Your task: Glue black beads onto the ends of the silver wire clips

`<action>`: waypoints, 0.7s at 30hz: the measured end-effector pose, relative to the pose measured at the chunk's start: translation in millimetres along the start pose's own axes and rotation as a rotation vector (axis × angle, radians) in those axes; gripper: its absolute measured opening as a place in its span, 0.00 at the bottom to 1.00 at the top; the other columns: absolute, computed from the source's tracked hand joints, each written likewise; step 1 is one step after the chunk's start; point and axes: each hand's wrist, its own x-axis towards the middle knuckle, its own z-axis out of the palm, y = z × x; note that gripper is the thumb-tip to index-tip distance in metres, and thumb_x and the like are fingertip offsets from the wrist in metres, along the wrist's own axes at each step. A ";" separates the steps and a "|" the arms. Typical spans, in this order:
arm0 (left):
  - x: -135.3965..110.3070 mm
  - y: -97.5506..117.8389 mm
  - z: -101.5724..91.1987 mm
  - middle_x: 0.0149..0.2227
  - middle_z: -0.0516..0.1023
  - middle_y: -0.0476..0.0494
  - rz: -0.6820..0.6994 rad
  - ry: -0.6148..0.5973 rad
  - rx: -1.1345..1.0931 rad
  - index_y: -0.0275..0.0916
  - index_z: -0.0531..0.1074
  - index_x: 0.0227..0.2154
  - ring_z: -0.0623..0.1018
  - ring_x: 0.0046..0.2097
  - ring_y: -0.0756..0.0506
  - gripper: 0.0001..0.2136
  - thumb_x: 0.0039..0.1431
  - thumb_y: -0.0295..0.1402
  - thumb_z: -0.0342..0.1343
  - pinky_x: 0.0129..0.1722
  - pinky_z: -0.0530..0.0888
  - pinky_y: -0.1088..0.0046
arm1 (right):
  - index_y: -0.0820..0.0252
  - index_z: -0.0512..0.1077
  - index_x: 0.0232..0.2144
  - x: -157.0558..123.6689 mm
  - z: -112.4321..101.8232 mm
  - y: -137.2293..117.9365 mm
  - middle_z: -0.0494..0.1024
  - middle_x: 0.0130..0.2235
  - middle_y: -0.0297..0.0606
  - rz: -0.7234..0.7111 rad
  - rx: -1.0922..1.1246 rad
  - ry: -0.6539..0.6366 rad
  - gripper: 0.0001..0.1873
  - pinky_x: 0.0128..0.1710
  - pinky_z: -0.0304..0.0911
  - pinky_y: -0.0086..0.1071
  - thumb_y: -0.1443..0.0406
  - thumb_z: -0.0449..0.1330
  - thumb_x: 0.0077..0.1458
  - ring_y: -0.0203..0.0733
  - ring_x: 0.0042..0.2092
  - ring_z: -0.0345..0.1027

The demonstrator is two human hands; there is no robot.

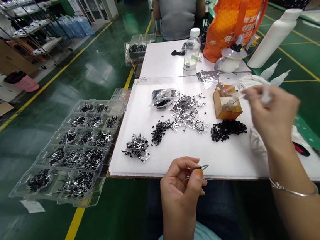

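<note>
My left hand point(183, 191) is closed in a pinch at the table's front edge. Between thumb and fingertips it grips a small wire clip point(204, 167), whose pointed end sticks out to the right. My right hand point(274, 111) is raised at the right, its fingers closed round a small translucent dropper point(266, 94) with a thin tip pointing left; most of it is hidden. That tip is close to an orange-brown open box point(222, 108) holding clear items. In front of the box lies a pile of small black pieces point(228, 129).
Loose metal clips point(186, 111), smaller black bits point(159, 131) and a heap of capped clips point(136, 147) lie on the white table point(164, 158). A compartment tray point(58, 173) stands left. Farther back are a bottle point(191, 52), an orange bag point(224, 26) and a seated person point(179, 8).
</note>
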 end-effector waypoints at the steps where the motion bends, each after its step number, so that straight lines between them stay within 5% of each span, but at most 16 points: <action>1: 0.5 0.2 -0.2 0.42 0.81 0.46 -0.012 -0.005 -0.026 0.39 0.82 0.32 0.73 0.27 0.56 0.03 0.60 0.31 0.68 0.28 0.75 0.82 | 0.62 0.79 0.33 -6.4 -6.3 -8.0 0.74 0.29 0.35 -0.012 0.056 0.115 0.10 0.37 0.53 0.38 0.61 0.65 0.63 0.37 0.28 0.60; 3: 1.3 0.5 -0.3 0.42 0.81 0.46 -0.026 -0.013 -0.070 0.39 0.82 0.31 0.74 0.27 0.56 0.03 0.60 0.31 0.69 0.28 0.74 0.83 | 0.60 0.77 0.33 -23.9 -21.1 -27.5 0.73 0.30 0.36 0.027 0.349 0.286 0.14 0.30 0.52 0.36 0.56 0.63 0.65 0.36 0.26 0.59; 7: 1.6 0.5 0.6 0.42 0.82 0.47 -0.041 -0.006 -0.096 0.40 0.83 0.31 0.74 0.27 0.57 0.02 0.60 0.30 0.69 0.27 0.73 0.85 | 0.58 0.77 0.30 -64.8 -47.2 -60.9 0.68 0.27 0.33 0.290 0.838 -0.076 0.11 0.19 0.41 0.32 0.60 0.68 0.62 0.31 0.20 0.51; 16: 0.8 -1.2 0.6 0.42 0.82 0.47 -0.028 0.013 -0.069 0.41 0.83 0.32 0.74 0.28 0.56 0.02 0.61 0.30 0.68 0.28 0.73 0.85 | 0.53 0.81 0.32 -98.2 -54.8 -69.5 0.73 0.33 0.40 0.397 0.829 -0.233 0.10 0.19 0.50 0.31 0.57 0.68 0.63 0.38 0.28 0.62; 21: 0.7 -1.6 0.7 0.41 0.82 0.47 -0.026 0.017 -0.076 0.40 0.83 0.32 0.73 0.28 0.56 0.02 0.60 0.30 0.68 0.27 0.73 0.85 | 0.57 0.79 0.30 -83.9 -46.0 -62.4 0.72 0.29 0.35 0.325 0.836 -0.067 0.11 0.19 0.46 0.32 0.58 0.69 0.62 0.33 0.22 0.54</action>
